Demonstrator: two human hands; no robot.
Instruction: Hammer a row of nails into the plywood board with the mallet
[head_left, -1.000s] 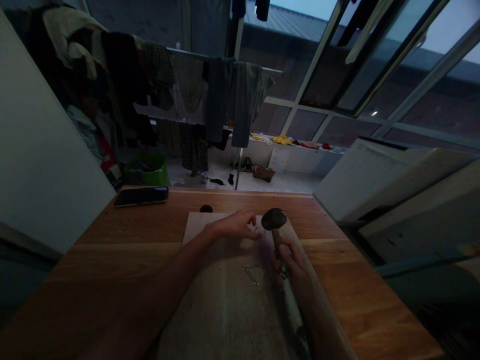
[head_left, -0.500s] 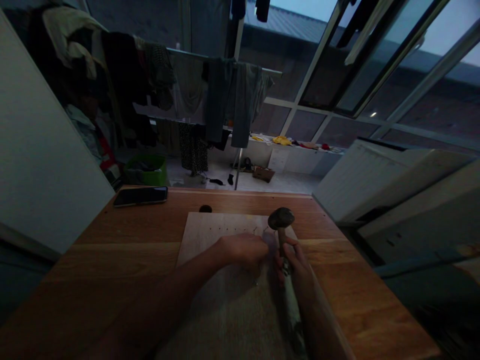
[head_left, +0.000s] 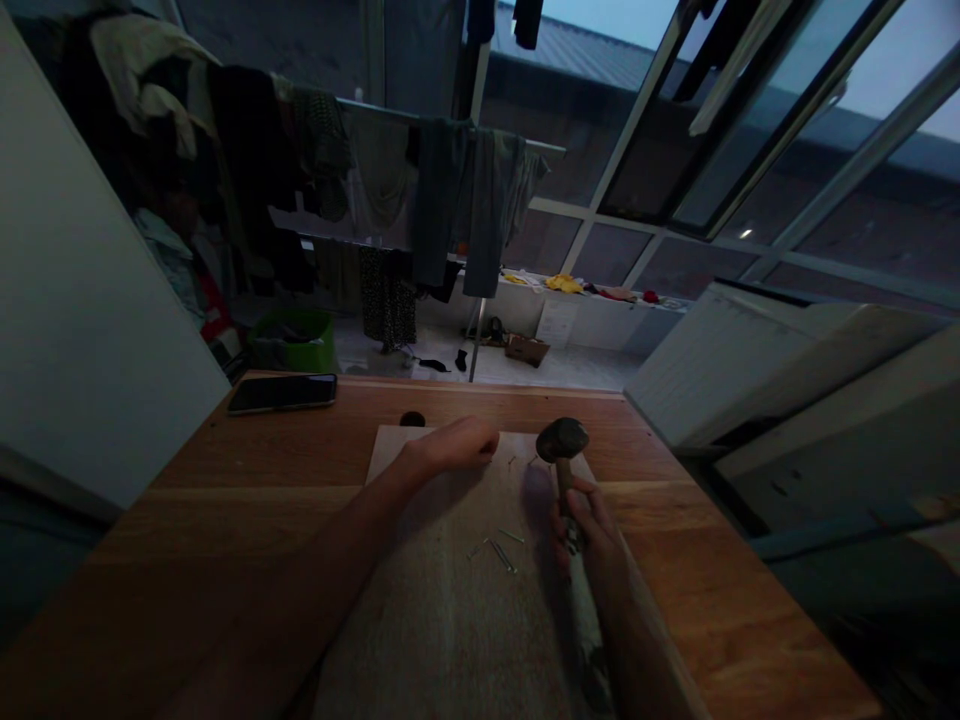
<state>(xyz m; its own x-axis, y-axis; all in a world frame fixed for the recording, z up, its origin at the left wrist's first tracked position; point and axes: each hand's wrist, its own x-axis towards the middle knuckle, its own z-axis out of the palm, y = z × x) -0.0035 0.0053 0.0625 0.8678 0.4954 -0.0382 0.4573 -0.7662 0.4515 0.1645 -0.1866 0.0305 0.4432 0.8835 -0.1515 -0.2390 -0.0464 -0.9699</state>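
Head camera view: a pale wooden board [head_left: 442, 620] lies on a wooden table [head_left: 697, 570]. The right hand [head_left: 596, 535] is wrapped firmly round the handle of a hammer [head_left: 562, 439], above the board's right side; the hammer's head points toward the board's far right corner. The left hand [head_left: 457, 443] is over the board's far edge, left of the hammer head, its fingers curled inward; whether they pinch anything cannot be told. Two small nails [head_left: 512, 461] stick up near the board's far edge, between the left hand and the hammer head. Several loose nails [head_left: 501, 555] lie around the board's middle, nearer the wearer than the left hand and left of the right hand. Beyond the board's far left corner rests a phone [head_left: 283, 393].
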